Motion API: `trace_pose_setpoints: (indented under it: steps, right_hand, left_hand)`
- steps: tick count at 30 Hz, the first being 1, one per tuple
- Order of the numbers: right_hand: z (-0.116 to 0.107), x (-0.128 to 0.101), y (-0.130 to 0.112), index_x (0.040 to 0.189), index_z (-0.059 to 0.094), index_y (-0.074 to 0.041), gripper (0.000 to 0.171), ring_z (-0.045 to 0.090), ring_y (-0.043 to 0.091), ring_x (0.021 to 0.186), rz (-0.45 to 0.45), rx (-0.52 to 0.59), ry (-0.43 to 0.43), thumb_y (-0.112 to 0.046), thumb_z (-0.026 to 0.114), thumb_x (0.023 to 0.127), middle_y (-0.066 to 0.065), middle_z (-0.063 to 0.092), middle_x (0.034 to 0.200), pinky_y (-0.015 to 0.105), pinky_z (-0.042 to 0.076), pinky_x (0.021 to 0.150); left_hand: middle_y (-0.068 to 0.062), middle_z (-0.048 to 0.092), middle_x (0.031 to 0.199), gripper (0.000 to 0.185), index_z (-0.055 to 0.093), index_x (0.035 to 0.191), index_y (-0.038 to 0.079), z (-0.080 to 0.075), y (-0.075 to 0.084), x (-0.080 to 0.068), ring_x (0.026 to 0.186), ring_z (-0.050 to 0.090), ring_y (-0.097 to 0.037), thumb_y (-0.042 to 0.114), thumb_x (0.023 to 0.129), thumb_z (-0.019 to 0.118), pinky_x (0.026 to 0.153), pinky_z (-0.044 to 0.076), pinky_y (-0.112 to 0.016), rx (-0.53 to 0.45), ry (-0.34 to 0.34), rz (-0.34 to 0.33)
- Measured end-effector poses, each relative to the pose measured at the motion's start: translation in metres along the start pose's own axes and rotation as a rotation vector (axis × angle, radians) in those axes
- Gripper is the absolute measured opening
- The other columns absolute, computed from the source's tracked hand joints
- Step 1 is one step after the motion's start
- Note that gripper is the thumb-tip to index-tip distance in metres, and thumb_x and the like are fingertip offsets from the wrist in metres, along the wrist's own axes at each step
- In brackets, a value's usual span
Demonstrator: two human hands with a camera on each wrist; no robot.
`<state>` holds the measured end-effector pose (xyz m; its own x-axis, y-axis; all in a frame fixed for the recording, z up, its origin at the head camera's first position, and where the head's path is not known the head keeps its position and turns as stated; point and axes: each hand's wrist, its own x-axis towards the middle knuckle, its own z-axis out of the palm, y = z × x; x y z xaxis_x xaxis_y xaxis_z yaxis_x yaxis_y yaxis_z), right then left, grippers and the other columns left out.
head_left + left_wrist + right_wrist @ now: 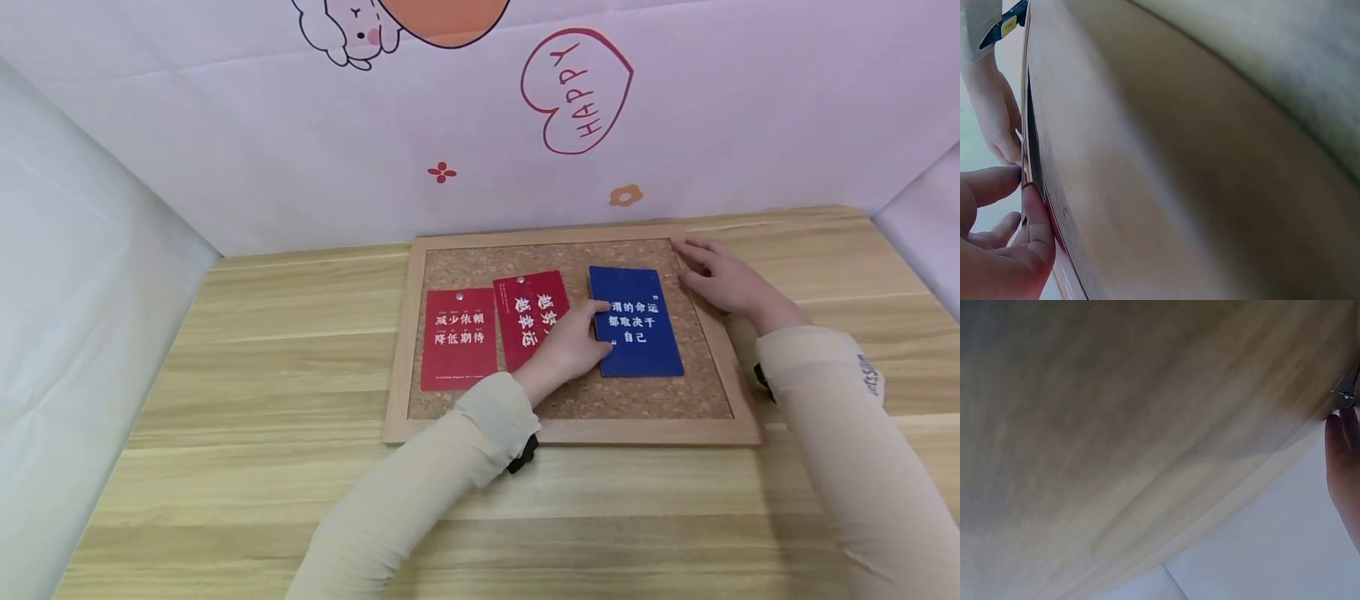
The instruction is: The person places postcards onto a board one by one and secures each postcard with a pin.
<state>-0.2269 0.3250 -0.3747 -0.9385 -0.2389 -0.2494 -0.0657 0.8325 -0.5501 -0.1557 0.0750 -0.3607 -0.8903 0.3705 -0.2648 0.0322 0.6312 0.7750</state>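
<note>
A wood-framed cork board (pixel 570 431) lies on the table. Two red cards with white writing, one (pixel 459 337) at the left and one (pixel 525 312) beside it, are each pinned at the top. A blue card (pixel 641 325) lies to their right. My left hand (pixel 573 340) rests over the second red card's lower corner, with fingertips pressing the blue card's left edge. My right hand (pixel 716 275) lies flat on the board's upper right frame corner. The left wrist view shows my left hand's fingers (pixel 997 250) against a blurred edge. The right wrist view shows only fingers (pixel 1344 469) at its right edge.
The light wooden table (pixel 247 350) extends around the board. A white backdrop (pixel 450 125) with cartoon prints stands behind it, and white side walls (pixel 67 292) close in on the left and right.
</note>
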Motion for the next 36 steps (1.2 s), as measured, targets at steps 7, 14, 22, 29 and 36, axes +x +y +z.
trace_pose_setpoints:
  steps: [7, 14, 22, 29, 36]
  right_hand:
    - [0.0, 0.001, 0.002, 0.153, 0.012, -0.006, 0.062, 0.006, 0.054, 0.141, -0.008, -0.006, -0.005, -0.034, 0.034, 0.103, 0.026, 0.0, 0.158, 0.068, 0.01, 0.111]
    - [0.001, 0.0, 0.002, 0.153, 0.012, -0.005, 0.062, 0.006, 0.054, 0.141, -0.01, 0.004, 0.001, -0.034, 0.033, 0.102, 0.027, 0.001, 0.158, 0.068, 0.01, 0.111]
    - [0.001, 0.002, 0.002, 0.153, 0.013, -0.006, 0.061, 0.007, 0.054, 0.141, -0.012, 0.002, 0.013, -0.034, 0.034, 0.102, 0.028, 0.002, 0.158, 0.069, 0.011, 0.11]
    - [0.003, 0.003, 0.004, 0.153, 0.013, -0.004, 0.061, 0.007, 0.054, 0.141, -0.015, -0.002, 0.016, -0.032, 0.034, 0.103, 0.029, 0.003, 0.157, 0.068, 0.012, 0.11]
    - [0.003, 0.003, 0.004, 0.153, 0.011, -0.006, 0.061, 0.008, 0.054, 0.14, -0.001, -0.006, 0.016, -0.034, 0.032, 0.103, 0.028, 0.001, 0.157, 0.069, 0.012, 0.11]
  left_hand:
    - [-0.008, 0.048, 0.141, 0.058, 0.045, 0.141, 0.012, 0.009, 0.004, -0.003, 0.124, 0.052, -0.018, 0.01, 0.087, 0.067, 0.101, 0.047, -0.027, 0.057, 0.004, 0.002]
    - [-0.004, 0.037, 0.147, 0.06, 0.044, 0.142, 0.016, 0.016, 0.008, -0.007, 0.119, 0.056, -0.017, 0.011, 0.086, 0.066, 0.09, 0.05, -0.022, 0.13, 0.047, -0.007]
    - [0.001, 0.03, 0.157, 0.063, 0.033, 0.149, 0.017, 0.02, 0.012, -0.009, 0.141, 0.035, -0.02, 0.031, 0.093, 0.058, 0.111, 0.038, -0.03, 0.433, -0.058, 0.04]
    - [0.004, 0.024, 0.159, 0.062, 0.031, 0.15, 0.02, 0.022, 0.014, -0.008, 0.145, 0.028, -0.019, 0.04, 0.096, 0.053, 0.111, 0.039, -0.031, 0.611, -0.13, 0.072]
    - [0.005, 0.02, 0.16, 0.064, 0.027, 0.151, 0.028, 0.025, 0.016, -0.006, 0.145, 0.028, -0.02, 0.048, 0.095, 0.05, 0.107, 0.043, -0.033, 0.656, -0.135, 0.06]
